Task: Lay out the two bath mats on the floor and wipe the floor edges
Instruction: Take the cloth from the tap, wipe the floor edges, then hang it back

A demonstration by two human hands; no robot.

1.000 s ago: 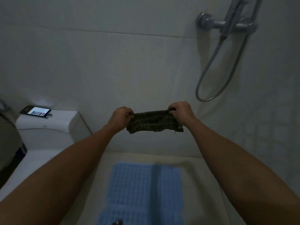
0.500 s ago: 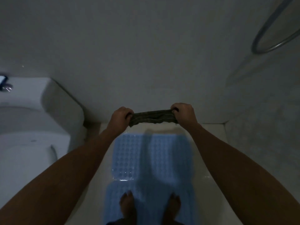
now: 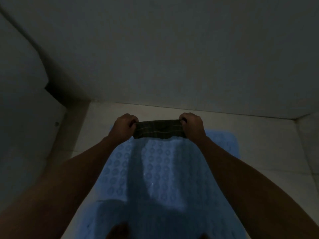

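Observation:
A dark plaid cloth (image 3: 159,129) is stretched between my two hands, folded into a narrow band. My left hand (image 3: 123,125) grips its left end and my right hand (image 3: 191,125) grips its right end. The cloth hangs low over the far end of a blue bath mat (image 3: 155,173) with a ring pattern, which lies flat on the pale tiled floor (image 3: 259,169). A second blue mat (image 3: 103,221) adjoins it at the bottom of the view. The strip of floor along the wall (image 3: 155,108) lies just beyond my hands.
A white toilet (image 3: 22,109) fills the left side, its base close to the mat. The grey wall (image 3: 172,49) rises straight ahead and meets a side wall at the right corner (image 3: 296,119). My feet show dimly at the bottom edge.
I have bent down toward the floor: the view dropped from the wall and shower hose to the mat. Both hands, still gripping the cloth, came down near the floor edge.

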